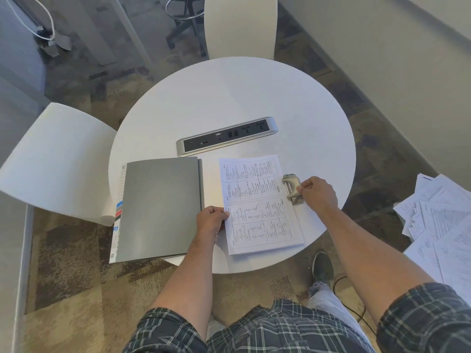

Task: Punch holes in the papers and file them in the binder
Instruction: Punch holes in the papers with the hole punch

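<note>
The round white surface (pixel 229 98) carries everything. The grey binder (pixel 158 207) lies closed just left of the printed papers (pixel 260 202). The left hand (pixel 210 220) pinches the papers' left edge in a narrow grip. The right hand (pixel 317 193) closes on the hole punch (pixel 291 186), which sits over the papers' right edge.

Single head-worn wide-angle view, looking forward and steeply down from standing height onto a round white tabletop (pixel 229 98) that fills mid-frame. Both forearms enter from the bottom edge, with the wearer's checked shirt (pixel 280 332) at the lower border, so the work area sits at arm's reach. Edges bow from lens distortion; carpet (pixel 76 276) and wall (pixel 395 47) ring the periphery.
</note>
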### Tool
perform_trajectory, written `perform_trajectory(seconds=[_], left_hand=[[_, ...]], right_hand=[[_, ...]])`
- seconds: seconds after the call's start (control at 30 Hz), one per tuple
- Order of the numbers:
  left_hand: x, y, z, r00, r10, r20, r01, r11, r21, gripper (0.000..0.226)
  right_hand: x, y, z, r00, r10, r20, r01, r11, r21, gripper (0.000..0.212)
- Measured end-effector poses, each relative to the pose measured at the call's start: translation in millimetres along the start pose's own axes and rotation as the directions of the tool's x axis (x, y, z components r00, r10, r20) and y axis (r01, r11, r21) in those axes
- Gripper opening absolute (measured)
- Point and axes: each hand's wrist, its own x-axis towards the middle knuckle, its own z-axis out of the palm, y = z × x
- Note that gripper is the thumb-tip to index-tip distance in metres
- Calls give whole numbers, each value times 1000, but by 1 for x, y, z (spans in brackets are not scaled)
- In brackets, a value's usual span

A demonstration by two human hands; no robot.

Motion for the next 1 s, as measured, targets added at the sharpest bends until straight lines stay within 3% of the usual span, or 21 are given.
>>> perform_trajectory(seconds=[0.83,1.0], left_hand=[[6,-1,11,997,70,10,-71,993,99,16],[6,3,11,994,106,-19,-102,985,142,17]], right_hand=[[-3,0,6,1000,10,8,-10,1000,15,11],[-5,-1,4,1000,21,-4,-21,1000,-1,27]])
